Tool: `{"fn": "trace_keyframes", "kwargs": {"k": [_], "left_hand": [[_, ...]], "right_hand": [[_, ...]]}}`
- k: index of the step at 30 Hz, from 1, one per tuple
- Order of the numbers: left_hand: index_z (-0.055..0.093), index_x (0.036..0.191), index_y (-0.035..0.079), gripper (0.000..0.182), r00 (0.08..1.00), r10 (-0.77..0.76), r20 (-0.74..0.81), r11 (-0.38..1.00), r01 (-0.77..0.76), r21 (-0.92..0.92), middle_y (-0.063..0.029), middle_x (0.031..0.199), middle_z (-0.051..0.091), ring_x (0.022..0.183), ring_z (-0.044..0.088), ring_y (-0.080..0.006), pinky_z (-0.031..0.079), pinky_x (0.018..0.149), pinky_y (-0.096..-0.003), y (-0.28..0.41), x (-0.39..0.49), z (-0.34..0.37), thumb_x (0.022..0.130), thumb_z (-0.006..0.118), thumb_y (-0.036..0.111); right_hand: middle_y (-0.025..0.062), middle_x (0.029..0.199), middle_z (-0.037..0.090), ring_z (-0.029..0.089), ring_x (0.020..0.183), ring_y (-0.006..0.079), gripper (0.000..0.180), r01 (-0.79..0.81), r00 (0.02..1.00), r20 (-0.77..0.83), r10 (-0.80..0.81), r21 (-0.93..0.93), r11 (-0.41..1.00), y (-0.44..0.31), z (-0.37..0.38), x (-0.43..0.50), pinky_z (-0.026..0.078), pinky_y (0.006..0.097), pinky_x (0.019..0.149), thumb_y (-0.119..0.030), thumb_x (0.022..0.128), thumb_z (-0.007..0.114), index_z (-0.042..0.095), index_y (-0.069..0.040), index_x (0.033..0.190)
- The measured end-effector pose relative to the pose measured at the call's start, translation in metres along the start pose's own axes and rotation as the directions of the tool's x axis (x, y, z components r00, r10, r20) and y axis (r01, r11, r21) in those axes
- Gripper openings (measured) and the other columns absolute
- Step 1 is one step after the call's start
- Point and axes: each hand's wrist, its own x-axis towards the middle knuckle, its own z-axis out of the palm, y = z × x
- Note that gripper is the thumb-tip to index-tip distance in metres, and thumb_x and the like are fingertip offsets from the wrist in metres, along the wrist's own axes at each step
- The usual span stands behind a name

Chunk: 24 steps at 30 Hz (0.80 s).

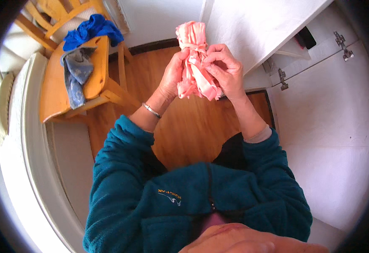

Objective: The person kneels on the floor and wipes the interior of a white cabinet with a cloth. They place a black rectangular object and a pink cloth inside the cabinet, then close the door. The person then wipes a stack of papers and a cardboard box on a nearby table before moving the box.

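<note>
A gathered bundle of pink fabric [192,33] is held up in front of me, cinched around its middle by a pink fabric tie [202,79] whose loose end hangs over the lower half. My left hand [172,72] grips the bundle's left side, with the thumb on the front by the cinched part. On the other side, my right hand [227,68] pinches the fabric near the tie between thumb and fingers. Its fingertips partly cover what they grasp. The back of the bundle is hidden.
At the left stands a wooden chair [56,74] with a bright blue cloth [92,31] and a grey-blue patterned cloth [77,74] on its seat. A white cabinet door [326,104] with metal hinges stands open at the right. Wooden flooring [187,132] lies below my hands.
</note>
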Motion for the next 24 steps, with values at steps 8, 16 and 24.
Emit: {"fn": "trace_keyframes", "kwargs": {"k": [8,16,24], "left_hand": [[0.049,0.134,-0.002,0.062,0.99,0.057,0.13,0.964,-0.088,0.25,-0.0123,0.131,0.057,0.119,0.056,-0.0247,0.042,0.107,-0.0408,0.016,0.004,0.009,0.09,0.066,0.038],[0.055,0.116,0.0,0.04,0.993,0.117,-0.004,0.908,-0.106,0.405,-0.0118,0.107,0.064,0.1,0.063,-0.0221,0.052,0.091,-0.0369,0.028,0.006,0.004,0.086,0.07,0.022],[0.058,0.103,-0.003,0.016,0.93,0.182,-0.319,0.954,-0.088,0.288,-0.0154,0.084,0.066,0.076,0.068,-0.0249,0.058,0.065,-0.0378,0.039,0.018,-0.012,0.095,0.051,0.01]], "right_hand": [[0.0029,0.097,0.061,0.058,0.09,0.0081,0.011,-0.095,0.989,-0.105,0.105,0.098,0.991,0.005,-0.007,0.005,0.049,0.0236,0.079,0.008,0.088,0.061,0.06,-0.001,0.093],[0.0046,0.097,0.059,0.057,0.088,0.0095,0.012,-0.049,0.998,0.041,0.051,-0.061,0.997,0.007,-0.005,-0.001,0.047,0.0243,0.077,0.009,0.087,0.059,0.058,-0.002,0.091],[0.009,0.09,0.061,0.062,0.08,0.0227,0.019,0.197,0.965,0.23,-0.127,-0.311,0.93,0.007,-0.001,-0.003,0.05,0.0308,0.069,0.012,0.075,0.066,0.058,-0.003,0.086]]}}
